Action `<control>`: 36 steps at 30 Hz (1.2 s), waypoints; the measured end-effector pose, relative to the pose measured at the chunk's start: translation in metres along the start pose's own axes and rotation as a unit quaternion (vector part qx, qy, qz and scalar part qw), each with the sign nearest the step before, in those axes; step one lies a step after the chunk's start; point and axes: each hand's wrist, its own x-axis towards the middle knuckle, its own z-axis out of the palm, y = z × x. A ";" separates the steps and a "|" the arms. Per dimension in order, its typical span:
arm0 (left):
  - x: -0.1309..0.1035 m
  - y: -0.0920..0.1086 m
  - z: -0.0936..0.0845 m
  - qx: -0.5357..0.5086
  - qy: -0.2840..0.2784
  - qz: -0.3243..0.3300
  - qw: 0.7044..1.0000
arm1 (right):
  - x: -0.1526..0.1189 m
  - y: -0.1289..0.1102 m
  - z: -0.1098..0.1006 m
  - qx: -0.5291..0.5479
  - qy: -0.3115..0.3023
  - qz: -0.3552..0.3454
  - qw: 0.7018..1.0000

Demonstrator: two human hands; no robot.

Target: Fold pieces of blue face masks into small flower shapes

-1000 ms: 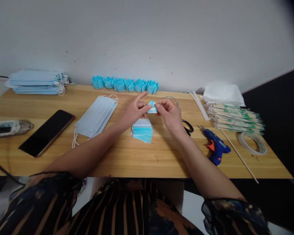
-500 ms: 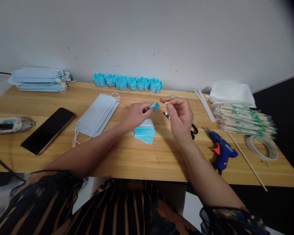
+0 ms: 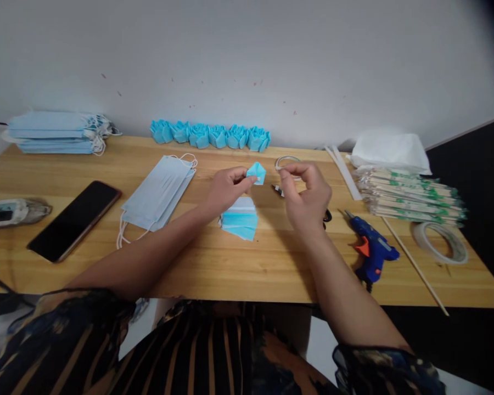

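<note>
Pinching one folded piece (image 3: pixel 259 169) by its lower left corner, the left hand (image 3: pixel 229 185) clamps it; right of that grip, the right hand (image 3: pixel 307 193) has fingertips together, on what I cannot tell; beyond, six roses (image 3: pixel 218 136) look done; the piece seems part-made; nearer the person, strips (image 3: pixel 239 220), too overlapped to count, look unworked.

no readable text, green print (image 3: pixel 432 192) on the wrapped sticks (image 3: pixel 411 198), too blurred to make out
</note>
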 end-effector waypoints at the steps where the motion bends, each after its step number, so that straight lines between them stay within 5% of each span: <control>1: 0.000 0.001 -0.001 -0.011 0.000 -0.006 1.000 | -0.002 -0.001 0.001 -0.011 -0.015 -0.013 1.000; 12: -0.002 0.001 0.001 -0.025 0.001 -0.017 1.000 | 0.000 0.003 0.003 -0.124 -0.064 -0.169 0.976; 36: -0.002 0.001 0.001 -0.028 -0.014 -0.001 1.000 | -0.003 0.007 0.009 -0.199 -0.069 -0.203 0.956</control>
